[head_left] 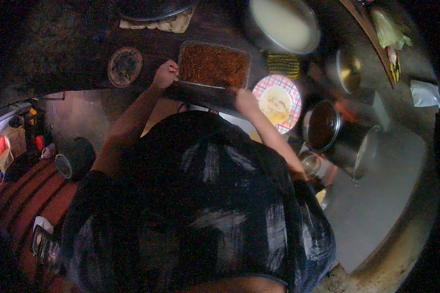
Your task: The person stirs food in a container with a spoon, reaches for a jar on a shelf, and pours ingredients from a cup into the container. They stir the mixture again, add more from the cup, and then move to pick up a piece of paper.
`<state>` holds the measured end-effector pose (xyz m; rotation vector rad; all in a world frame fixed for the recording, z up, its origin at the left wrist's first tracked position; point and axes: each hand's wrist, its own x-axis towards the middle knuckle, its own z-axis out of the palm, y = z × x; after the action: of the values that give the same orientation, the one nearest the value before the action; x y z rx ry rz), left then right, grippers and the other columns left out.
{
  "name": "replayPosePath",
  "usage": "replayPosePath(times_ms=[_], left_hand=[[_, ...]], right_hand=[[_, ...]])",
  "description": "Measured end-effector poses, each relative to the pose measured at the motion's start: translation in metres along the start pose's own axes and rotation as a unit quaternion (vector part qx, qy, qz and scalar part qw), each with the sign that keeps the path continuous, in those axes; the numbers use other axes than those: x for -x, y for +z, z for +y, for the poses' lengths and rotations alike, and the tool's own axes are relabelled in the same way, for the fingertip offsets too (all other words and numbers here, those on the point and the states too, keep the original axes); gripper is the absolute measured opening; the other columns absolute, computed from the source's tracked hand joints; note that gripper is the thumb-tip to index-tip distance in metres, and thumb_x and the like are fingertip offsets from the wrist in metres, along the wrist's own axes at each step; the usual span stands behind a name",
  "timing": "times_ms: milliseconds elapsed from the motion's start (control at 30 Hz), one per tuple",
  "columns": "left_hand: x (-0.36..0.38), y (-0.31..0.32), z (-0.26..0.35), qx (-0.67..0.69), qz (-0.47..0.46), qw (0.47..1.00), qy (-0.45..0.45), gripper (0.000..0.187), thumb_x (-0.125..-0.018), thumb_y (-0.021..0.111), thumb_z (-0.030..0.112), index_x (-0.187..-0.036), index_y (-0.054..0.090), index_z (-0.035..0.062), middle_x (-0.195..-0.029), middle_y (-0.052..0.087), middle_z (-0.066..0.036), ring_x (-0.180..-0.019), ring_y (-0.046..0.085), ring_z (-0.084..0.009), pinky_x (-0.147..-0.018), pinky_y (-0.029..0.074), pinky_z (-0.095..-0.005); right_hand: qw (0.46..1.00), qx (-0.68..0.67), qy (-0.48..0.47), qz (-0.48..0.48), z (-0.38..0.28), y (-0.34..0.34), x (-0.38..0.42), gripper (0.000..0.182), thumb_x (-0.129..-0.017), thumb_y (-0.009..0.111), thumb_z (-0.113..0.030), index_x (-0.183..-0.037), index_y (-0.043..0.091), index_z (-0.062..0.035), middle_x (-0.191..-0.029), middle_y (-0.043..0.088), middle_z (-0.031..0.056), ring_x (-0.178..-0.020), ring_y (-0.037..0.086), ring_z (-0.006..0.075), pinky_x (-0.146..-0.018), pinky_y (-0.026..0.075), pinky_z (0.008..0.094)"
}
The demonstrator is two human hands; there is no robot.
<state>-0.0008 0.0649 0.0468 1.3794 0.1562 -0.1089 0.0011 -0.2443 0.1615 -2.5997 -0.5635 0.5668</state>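
Note:
A rectangular baking dish full of a reddish-brown, crumbly food lies in front of me on the dark table. My left hand is closed beside its near left corner, fingers curled; a small pale bit shows at the fingertips. At the near right corner is my right hand, its fingers drawn together and blurred. What either hand pinches, if anything, is too small or dark to make out. Just right of my right hand sits a red-and-white checked plate with a pale yellowish residue in its centre.
A round dish stands left. Behind the plate lie a green-black scouring pad and a large metal bowl of pale liquid. Pots and a metal bowl stand right. A lidded bucket is on the left floor.

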Motion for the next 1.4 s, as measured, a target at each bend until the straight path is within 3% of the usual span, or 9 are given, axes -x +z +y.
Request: replayPosePath(times_ms=[67,500,567,700,800,867,967,1200,1400], left_hand=[[0.001,0.002,0.000,-0.125,0.023,0.992,0.011,0.010,-0.070,0.048,0.000,-0.080,0.046,0.0026,-0.067,0.049,-0.007,-0.055,0.052,-0.0144,-0.047,0.045,-0.0280],[0.002,0.002,0.005,-0.088,0.011,0.996,0.017,0.008,-0.072,0.050,0.002,-0.079,0.046,0.0043,-0.064,0.050,-0.006,-0.056,0.054,-0.0133,-0.048,0.044,-0.0265],[0.000,-0.003,0.001,0.030,-0.028,0.999,0.021,0.008,-0.072,0.051,0.003,-0.079,0.046,0.0036,-0.065,0.050,-0.007,-0.055,0.054,-0.0146,-0.048,0.045,-0.0268],[-0.006,-0.008,-0.011,-0.049,0.021,0.998,-0.021,0.009,-0.071,0.051,0.003,-0.079,0.047,0.0030,-0.066,0.050,-0.008,-0.054,0.054,-0.0153,-0.047,0.045,-0.0275],[-0.005,-0.007,-0.009,-0.031,0.002,1.000,0.002,0.011,-0.070,0.051,0.002,-0.080,0.047,0.0025,-0.067,0.051,-0.008,-0.055,0.054,-0.0157,-0.047,0.046,-0.0284],[-0.007,-0.010,-0.015,-0.029,0.018,0.999,-0.036,0.011,-0.070,0.051,0.002,-0.080,0.047,0.0024,-0.068,0.051,-0.009,-0.053,0.054,-0.0159,-0.047,0.046,-0.0285],[0.005,0.000,-0.001,-0.139,0.027,0.990,0.008,0.011,-0.071,0.052,0.004,-0.080,0.047,0.0020,-0.067,0.052,-0.010,-0.052,0.054,-0.0159,-0.047,0.046,-0.0284],[0.006,-0.004,-0.004,-0.075,0.023,0.996,-0.037,0.010,-0.072,0.051,0.004,-0.081,0.047,0.0011,-0.067,0.052,-0.010,-0.050,0.053,-0.0155,-0.047,0.045,-0.0283],[0.018,-0.006,0.000,-0.097,0.030,0.995,-0.014,0.011,-0.071,0.049,0.002,-0.082,0.047,0.0001,-0.066,0.051,-0.009,-0.052,0.053,-0.0152,-0.049,0.045,-0.0280]], right_hand=[[0.994,0.073,0.058,-0.063,-0.006,0.002,-0.008,0.021,-0.073,0.045,-0.012,-0.090,0.058,-0.0097,-0.080,0.057,0.0194,-0.077,0.056,0.0332,-0.068,0.044,0.0414],[0.995,0.094,0.030,-0.004,0.015,-0.008,-0.015,0.023,-0.074,0.038,-0.013,-0.083,0.055,-0.0005,-0.076,0.057,0.0215,-0.072,0.056,0.0351,-0.065,0.045,0.0427],[0.994,0.079,0.073,0.024,0.024,0.001,-0.020,0.025,-0.076,0.036,-0.013,-0.086,0.055,-0.0016,-0.078,0.056,0.0227,-0.075,0.056,0.0356,-0.066,0.044,0.0430],[0.993,0.035,0.105,0.043,0.014,0.015,-0.019,0.026,-0.077,0.035,-0.013,-0.088,0.054,-0.0007,-0.080,0.055,0.0242,-0.076,0.055,0.0364,-0.067,0.044,0.0440],[0.989,-0.071,0.099,0.090,0.019,0.038,-0.035,0.026,-0.077,0.034,-0.013,-0.090,0.053,-0.0005,-0.082,0.054,0.0258,-0.079,0.054,0.0376,-0.069,0.042,0.0450],[0.987,-0.113,0.087,0.071,0.016,0.041,-0.040,0.026,-0.072,0.044,-0.010,-0.097,0.053,-0.0053,-0.085,0.055,0.0230,-0.084,0.053,0.0374,-0.073,0.041,0.0413],[0.988,-0.130,0.040,0.078,0.006,0.028,-0.031,0.028,-0.070,0.040,-0.006,-0.095,0.053,-0.0035,-0.082,0.054,0.0265,-0.080,0.053,0.0383,-0.072,0.041,0.0453],[0.984,-0.149,0.006,0.095,-0.002,-0.021,0.000,0.023,-0.072,0.047,-0.013,-0.093,0.054,-0.0052,-0.084,0.056,0.0215,-0.083,0.053,0.0366,-0.070,0.042,0.0406],[0.985,-0.024,0.147,0.089,0.022,-0.016,0.026,0.023,-0.073,0.042,-0.007,-0.094,0.052,-0.0050,-0.084,0.055,0.0215,-0.081,0.051,0.0373,-0.066,0.042,0.0404]])
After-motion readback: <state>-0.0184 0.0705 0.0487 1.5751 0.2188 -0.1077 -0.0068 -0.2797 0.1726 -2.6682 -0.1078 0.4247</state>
